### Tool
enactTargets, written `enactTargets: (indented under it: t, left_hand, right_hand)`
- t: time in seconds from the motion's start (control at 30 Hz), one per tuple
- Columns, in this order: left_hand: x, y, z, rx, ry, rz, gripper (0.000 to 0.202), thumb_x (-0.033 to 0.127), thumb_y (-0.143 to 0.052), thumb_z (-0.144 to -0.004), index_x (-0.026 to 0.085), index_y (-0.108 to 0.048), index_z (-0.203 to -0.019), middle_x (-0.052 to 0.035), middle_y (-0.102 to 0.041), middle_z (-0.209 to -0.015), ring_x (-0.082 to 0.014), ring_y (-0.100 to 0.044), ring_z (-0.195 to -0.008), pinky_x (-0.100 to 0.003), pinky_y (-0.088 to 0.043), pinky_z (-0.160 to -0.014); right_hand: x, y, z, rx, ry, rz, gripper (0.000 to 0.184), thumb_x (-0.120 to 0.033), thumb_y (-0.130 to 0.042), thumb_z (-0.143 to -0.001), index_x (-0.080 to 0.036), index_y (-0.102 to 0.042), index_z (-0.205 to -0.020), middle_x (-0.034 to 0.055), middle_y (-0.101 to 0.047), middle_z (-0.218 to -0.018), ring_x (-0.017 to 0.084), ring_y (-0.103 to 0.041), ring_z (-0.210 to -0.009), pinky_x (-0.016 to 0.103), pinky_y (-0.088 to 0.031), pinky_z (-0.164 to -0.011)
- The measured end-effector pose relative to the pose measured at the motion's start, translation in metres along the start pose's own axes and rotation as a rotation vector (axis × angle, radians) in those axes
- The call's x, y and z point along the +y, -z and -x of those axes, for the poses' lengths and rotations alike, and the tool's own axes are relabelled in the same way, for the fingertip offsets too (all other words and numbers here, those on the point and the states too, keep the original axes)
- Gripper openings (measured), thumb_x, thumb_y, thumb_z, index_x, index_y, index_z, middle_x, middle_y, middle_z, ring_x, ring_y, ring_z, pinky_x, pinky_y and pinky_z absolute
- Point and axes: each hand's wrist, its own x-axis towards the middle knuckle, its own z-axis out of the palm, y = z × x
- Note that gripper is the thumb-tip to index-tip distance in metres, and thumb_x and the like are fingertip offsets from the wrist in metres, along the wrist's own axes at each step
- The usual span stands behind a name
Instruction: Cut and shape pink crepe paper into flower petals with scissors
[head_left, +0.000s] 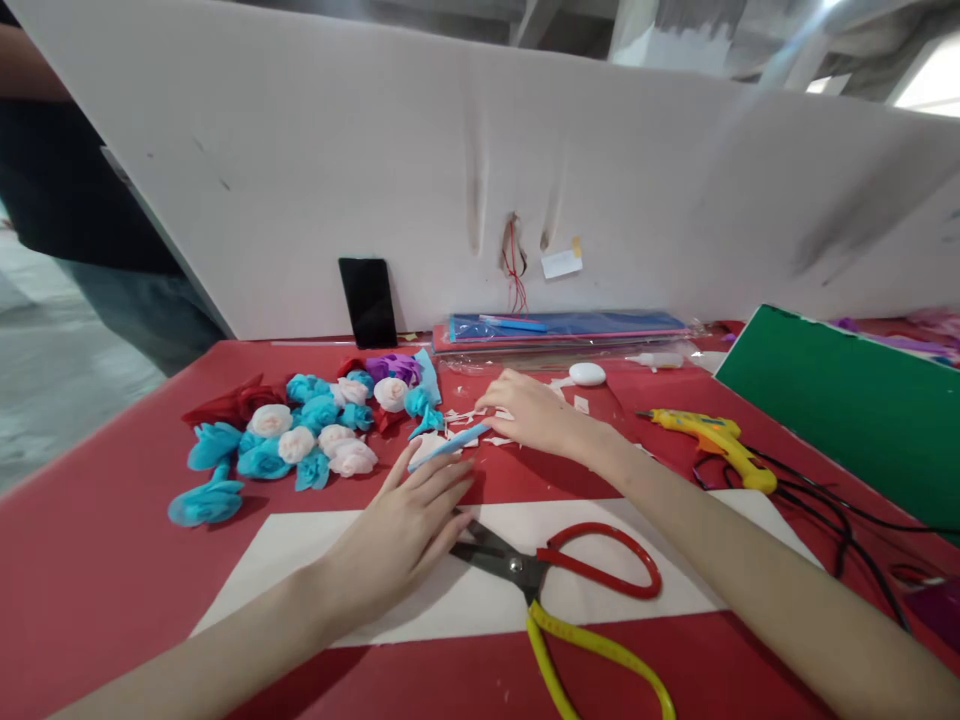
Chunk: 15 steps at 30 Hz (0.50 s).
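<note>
A narrow light-blue crepe paper strip [469,436] slants between my two hands. My right hand [540,418] is closed at the strip's upper right end, its fingertips bent and pressed together there. Over the lower left end lies my left hand [412,510], fingers stretched out flat and thumb pointing toward the scissors. Large scissors [515,565], with one red handle and one yellow, rest on a white sheet [300,550]; their tips are covered by my left hand. White paper scraps [431,448] are scattered around the strip.
Blue, white, purple and red paper flowers [315,412] are heaped at left. A yellow glue gun [712,440] with black cables lies right, before a green board [840,420]. Behind are a phone [367,303], wrapped paper sheets [585,328] and a white oval object [587,374]. A person [82,200] stands left.
</note>
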Motion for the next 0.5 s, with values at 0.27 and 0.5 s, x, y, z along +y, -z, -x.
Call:
enactTargets:
  t: [0.27,0.5]
  left_hand:
    - [0.02,0.01,0.031,0.225,-0.196,-0.105,0.039,0.0,-0.028,-0.082,0.014,-0.053,-0.109,-0.007,-0.068,-0.091,-0.0175,-0.062,-0.08,-0.026,-0.05,-0.071]
    - [0.027,0.014,0.051,0.154,-0.237,-0.094,0.032,0.017,-0.029,-0.092,0.022,-0.06,-0.091,0.0008,-0.069,-0.079,-0.0151,-0.062,-0.065,-0.023,-0.05,-0.062]
  right_hand:
    - [-0.052,0.005,0.119,-0.054,-0.232,-0.111,0.015,-0.024,-0.052,-0.084,-0.018,-0.059,-0.095,0.0044,-0.062,-0.092,0.018,-0.059,-0.081,0.03,-0.047,-0.069]
    - [-0.075,-0.017,0.157,-0.082,-0.361,-0.241,0.056,-0.008,-0.043,-0.073,-0.019,-0.045,-0.128,0.0091,-0.052,-0.124,0.025,-0.048,-0.113,0.042,-0.041,-0.097]
